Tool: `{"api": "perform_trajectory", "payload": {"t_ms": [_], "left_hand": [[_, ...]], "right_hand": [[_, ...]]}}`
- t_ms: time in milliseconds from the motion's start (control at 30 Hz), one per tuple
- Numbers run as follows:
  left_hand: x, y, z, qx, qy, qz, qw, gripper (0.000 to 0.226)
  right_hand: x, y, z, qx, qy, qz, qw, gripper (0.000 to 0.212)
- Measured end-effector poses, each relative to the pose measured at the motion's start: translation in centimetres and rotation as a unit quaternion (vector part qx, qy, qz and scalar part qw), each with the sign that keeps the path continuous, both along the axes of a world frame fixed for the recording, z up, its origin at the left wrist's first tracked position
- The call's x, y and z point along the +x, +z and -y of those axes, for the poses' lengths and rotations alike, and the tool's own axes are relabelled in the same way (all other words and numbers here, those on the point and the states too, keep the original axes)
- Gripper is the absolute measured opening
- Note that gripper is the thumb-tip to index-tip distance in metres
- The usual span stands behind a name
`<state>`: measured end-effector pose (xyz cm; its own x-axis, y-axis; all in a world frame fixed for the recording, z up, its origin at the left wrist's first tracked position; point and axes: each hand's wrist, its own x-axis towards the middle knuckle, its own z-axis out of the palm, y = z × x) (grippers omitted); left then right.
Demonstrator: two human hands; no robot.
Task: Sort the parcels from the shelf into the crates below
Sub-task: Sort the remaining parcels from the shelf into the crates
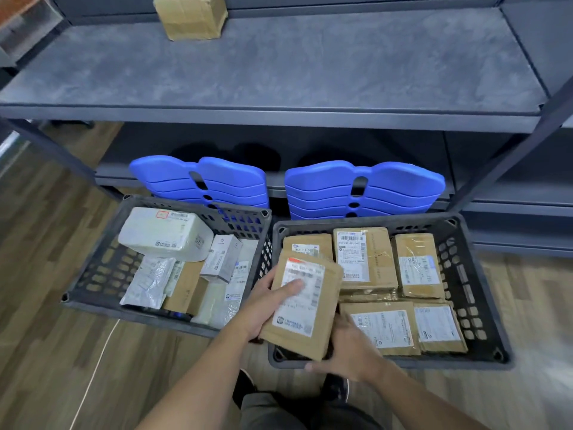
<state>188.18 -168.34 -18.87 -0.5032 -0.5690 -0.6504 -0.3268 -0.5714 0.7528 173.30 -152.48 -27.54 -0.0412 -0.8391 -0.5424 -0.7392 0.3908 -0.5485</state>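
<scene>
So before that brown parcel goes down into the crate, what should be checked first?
1. Grip: left hand pinches the brown parcel, right hand under it: ok.
2. Position: parcel is over the right crate, which holds similar brown parcels: ok.
3. Free spot beneath: cannot tell, the parcel hides it.
4. Label faces up: ok.
5. Shelf emptied: not ok, one box is on it.

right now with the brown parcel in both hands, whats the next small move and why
Probably lower the brown parcel into the near left corner of the right crate and release it. The left hand and right hand hold it just above that corner, which looks unfilled, and the parcels already in that crate are brown like it.
</scene>
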Motion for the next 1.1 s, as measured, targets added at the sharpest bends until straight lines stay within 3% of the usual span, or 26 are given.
{"api": "perform_trajectory", "payload": {"t_ms": [67, 167, 233, 333, 400, 700, 900, 1000, 1100], "left_hand": [[0.3, -0.1, 0.2, 0.001, 0.043, -0.012, 0.999, 0.034], [0.4, -0.3, 0.7, -0.017, 0.105, -0.019, 0.994, 0.034], [0.5, -0.4, 0.8, -0.025, 0.114, -0.017, 0.993, 0.035], [0.5, -0.4, 1.0, -0.029, 0.119, -0.012, 0.992, 0.033], [0.4, -0.5, 1.2, -0.032, 0.126, -0.014, 0.991, 0.033], [0.0, -0.9, 1.5, -0.041, 0.127, -0.014, 0.991, 0.035], [0.2, -0.8, 0.8, -0.038, 0.106, -0.015, 0.994, 0.035], [0.4, -0.4, 0.6, -0.036, 0.102, -0.012, 0.994, 0.034], [0.5, -0.2, 0.6, -0.039, 0.095, -0.013, 0.995, 0.034]], "right_hand": [[-0.5, 0.1, 0.5, 0.038, -0.019, 0.029, 0.999, 0.116], [-0.4, 0.1, 0.6, 0.105, 0.072, 0.021, 0.992, 0.117], [0.4, -0.4, 0.5, 0.112, 0.126, -0.006, 0.986, 0.100], [1.1, -1.2, 0.6, 0.084, 0.107, 0.001, 0.991, 0.068], [1.3, -1.6, 0.7, 0.074, 0.125, -0.006, 0.989, 0.059], [1.9, -1.5, 0.7, 0.059, 0.118, 0.005, 0.991, 0.056], [2.8, -1.5, 0.0, 0.047, 0.175, -0.097, 0.979, 0.060], [3.1, -2.2, -0.4, 0.021, 0.194, -0.132, 0.972, 0.075], [3.2, -2.0, -0.2, 0.004, 0.166, -0.142, 0.976, 0.066]]}}
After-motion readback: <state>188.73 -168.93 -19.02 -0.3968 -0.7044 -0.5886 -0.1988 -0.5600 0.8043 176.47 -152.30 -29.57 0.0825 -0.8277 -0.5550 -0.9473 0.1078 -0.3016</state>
